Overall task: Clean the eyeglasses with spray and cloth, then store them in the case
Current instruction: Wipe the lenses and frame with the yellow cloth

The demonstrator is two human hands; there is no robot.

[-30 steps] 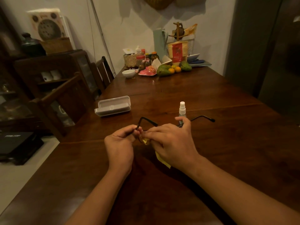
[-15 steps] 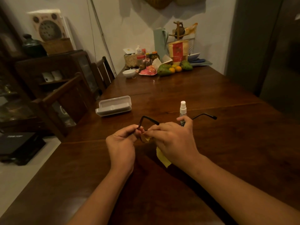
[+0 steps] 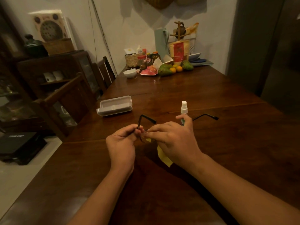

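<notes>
Dark-framed eyeglasses (image 3: 146, 118) are held above the wooden table, temples unfolded and pointing away from me. My left hand (image 3: 122, 144) pinches the frame at its left hinge. My right hand (image 3: 175, 140) presses a yellow cloth (image 3: 164, 157) against a lens, and the cloth hangs below the palm. The lenses are mostly hidden by my fingers. A small spray bottle (image 3: 184, 108) with a white cap stands upright just behind my right hand. The grey glasses case (image 3: 114, 108) lies closed on the table, farther back to the left.
Fruit (image 3: 165, 69), jars, a white bowl (image 3: 129, 73), a basket and a pitcher crowd the table's far end (image 3: 211, 88). Two wooden chairs (image 3: 65, 101) stand along the left edge, with a dark cabinet behind them.
My right hand's fingers have shifted slightly over the lens with the cloth. The glasses and left hand stay nearly in place.
</notes>
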